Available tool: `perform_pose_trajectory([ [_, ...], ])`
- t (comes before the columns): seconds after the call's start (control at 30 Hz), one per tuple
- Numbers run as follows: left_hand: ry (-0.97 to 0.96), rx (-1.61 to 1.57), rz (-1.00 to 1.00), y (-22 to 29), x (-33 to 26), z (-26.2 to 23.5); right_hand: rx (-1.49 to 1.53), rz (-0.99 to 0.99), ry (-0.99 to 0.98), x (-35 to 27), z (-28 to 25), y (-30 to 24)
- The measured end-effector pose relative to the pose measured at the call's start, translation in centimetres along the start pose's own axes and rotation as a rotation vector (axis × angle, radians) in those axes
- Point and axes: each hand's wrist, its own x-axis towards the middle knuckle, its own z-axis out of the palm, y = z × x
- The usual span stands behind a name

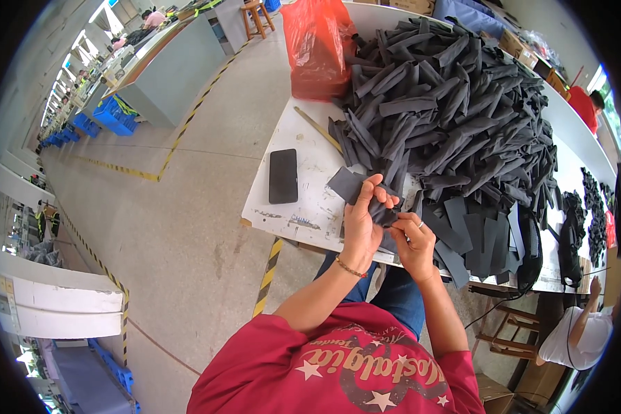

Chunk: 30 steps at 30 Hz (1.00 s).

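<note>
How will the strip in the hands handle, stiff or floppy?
The strip is probably slightly stiff: its free end juts flat past the left hand. It looks thin, so likely light, and should fold easily, like the folded-looking ones in the pile.

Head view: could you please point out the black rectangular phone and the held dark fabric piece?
Black phone [283, 176], head view: middle of its face.
Dark fabric piece [345, 184], head view: its left end.
</note>
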Motion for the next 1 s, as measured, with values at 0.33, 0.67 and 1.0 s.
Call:
perform_pose_trajectory([
  [0.33,-0.018,0.026,0.019,0.2,0.4,-0.8,0.056,0.117,-0.036,0.2,0.0,-0.9],
  [0.67,-0.163,0.067,0.086,1.5,1.3,-0.7,0.524,0.544,0.378,-1.5,1.9,-0.4],
  [1.0,-0.32,-0.094,-0.093,1.1,2.2,-3.5,0.285,0.384,0.342,-0.8,1.1,-2.4],
])
